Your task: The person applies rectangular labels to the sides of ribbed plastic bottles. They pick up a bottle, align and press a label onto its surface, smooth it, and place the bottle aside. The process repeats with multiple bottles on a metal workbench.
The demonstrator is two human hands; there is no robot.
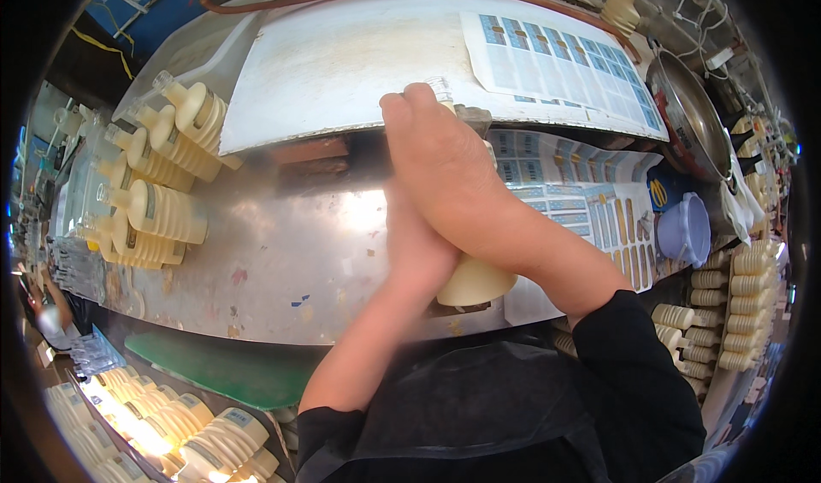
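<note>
Steel table point(282, 252), frame centre | cream bottle point(473, 282) long axis runs up-frame | right hand point(453, 171) clamps top | left hand point(419, 248) grips beneath.

Stacked cream bottles point(162, 175), label sheets point(560, 59), lilac cup point(687, 229), steel bowl point(688, 119)

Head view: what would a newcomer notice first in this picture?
First, the two hands stacked at the centre, the right hand over the left hand, gripping a cream bottle above the shiny metal table. Next, the pile of cream bottles lying at the left. Then the blue label sheets at the upper right.
</note>
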